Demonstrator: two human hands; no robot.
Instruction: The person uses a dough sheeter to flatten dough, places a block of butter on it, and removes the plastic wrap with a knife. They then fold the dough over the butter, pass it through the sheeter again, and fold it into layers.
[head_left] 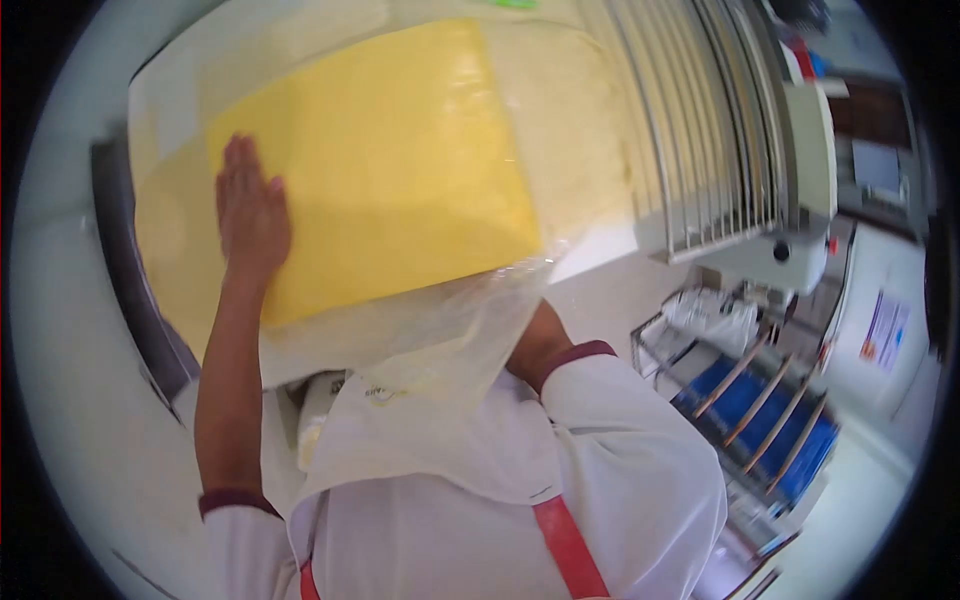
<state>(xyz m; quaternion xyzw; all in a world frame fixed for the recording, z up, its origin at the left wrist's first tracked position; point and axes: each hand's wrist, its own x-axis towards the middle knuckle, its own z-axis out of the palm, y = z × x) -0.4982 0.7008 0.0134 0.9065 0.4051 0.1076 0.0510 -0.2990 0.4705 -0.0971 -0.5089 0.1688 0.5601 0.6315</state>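
A large flat yellow slab (pixel 400 160) lies on a sheet of pale dough (pixel 570 110) on the work surface. My left hand (pixel 254 210) rests flat on the slab's left edge, palm down, fingers stretched out and pointing away from me. Clear plastic film (pixel 470 320) hangs off the near right corner of the slab, in front of my body. The right forearm reaches under or behind this film, and my right hand is hidden there, so what it holds does not show.
A machine with a wire guard (pixel 700 130) stands at the right end of the surface. Below it, a rack with a blue panel (pixel 745 410) and a white plastic bag (pixel 712 318) sit to the right. A dark bar (pixel 135 260) runs along the left edge.
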